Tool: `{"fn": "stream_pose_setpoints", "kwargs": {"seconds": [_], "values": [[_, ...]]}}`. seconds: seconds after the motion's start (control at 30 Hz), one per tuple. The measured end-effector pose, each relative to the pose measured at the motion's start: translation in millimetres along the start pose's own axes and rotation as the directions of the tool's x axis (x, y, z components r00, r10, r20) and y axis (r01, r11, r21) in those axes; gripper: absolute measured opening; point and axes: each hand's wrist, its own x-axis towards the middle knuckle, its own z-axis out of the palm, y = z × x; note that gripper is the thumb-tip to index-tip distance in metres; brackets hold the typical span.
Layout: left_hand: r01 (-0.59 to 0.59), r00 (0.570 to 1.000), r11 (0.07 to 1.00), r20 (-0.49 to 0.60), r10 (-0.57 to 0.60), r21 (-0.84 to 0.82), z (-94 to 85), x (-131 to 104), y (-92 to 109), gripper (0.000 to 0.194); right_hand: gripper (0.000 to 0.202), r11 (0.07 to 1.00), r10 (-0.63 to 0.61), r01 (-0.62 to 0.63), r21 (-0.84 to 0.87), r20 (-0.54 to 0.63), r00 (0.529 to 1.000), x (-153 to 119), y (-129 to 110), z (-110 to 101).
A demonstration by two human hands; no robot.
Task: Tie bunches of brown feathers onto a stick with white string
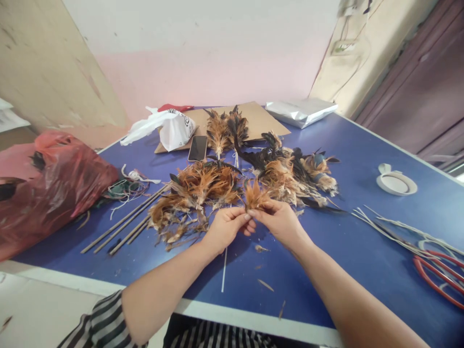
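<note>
Above blue table [362, 261], near its front edge, L hand [230, 224] & R hand [281, 220] both pinch an orange-brown feather tuft [255, 194] at its base, fingertips closed, hands approx. touching. Just L: brown feather pile [206, 183]; just R, a bit back: darker feather heap [282, 174] w/ black plumes. Further L: thin sticks [125, 222], then red plastic bag [61, 183]. Back: phone [197, 148] beside white bag [177, 129], cardboard [266, 123], silver pkt [300, 111]. Far R: white tape roll [397, 183], pale cords [391, 232] nr red loops [422, 270].
</note>
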Motion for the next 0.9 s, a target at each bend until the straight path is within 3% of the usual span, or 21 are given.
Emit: {"fn": "stream_pose_setpoints", "kwargs": {"seconds": [0.13,0.23,0.33,0.47,0.57,0.7,0.8,0.9], "values": [[0.023,1.0,0.996,-0.022,-0.022,0.087,-0.3,0.3,-0.8,0.025,0.021,0.999,-0.026,0.023,-0.032,-0.092,0.995,2.8,11.1,-0.1],[-0.109,0.993,0.948,-0.007,0.117,0.298,-4.3,0.2,0.3,0.026,0.021,0.998,-0.052,0.048,-0.032,-0.111,0.992,5.1,18.5,0.8],[-0.274,0.953,0.801,0.04,0.3,0.533,-9.6,0.0,2.8,0.029,0.02,0.995,-0.079,0.068,-0.076,-0.16,0.984,5.5,20.4,3.9],[-0.336,0.927,0.716,0.079,0.367,0.612,-13.9,1.5,5.8,0.026,0.018,0.991,-0.092,0.07,-0.11,-0.208,0.974,4.2,17.9,7.4],[-0.275,0.953,0.784,0.049,0.299,0.557,-13.3,3.0,6.5,0.023,0.017,0.993,-0.091,0.072,-0.09,-0.22,0.971,3.8,16.6,8.5],[-0.024,0.996,0.945,-0.075,0.051,0.326,-9.6,4.4,6.1,0.021,0.015,0.997,-0.059,0.046,-0.059,-0.253,0.966,3.9,15.2,10.9],[0.054,0.997,0.979,-0.067,-0.042,0.195,-8.2,4.8,5.4,0.022,0.014,0.999,-0.025,0.034,0.033,-0.248,0.968,3.3,12.1,13.7],[0.073,0.997,0.98,-0.041,-0.066,0.187,-9.3,4.5,4.4,0.023,0.014,0.988,0.002,0.022,0.151,-0.152,0.988,2.5,9.1,14.3]]}}
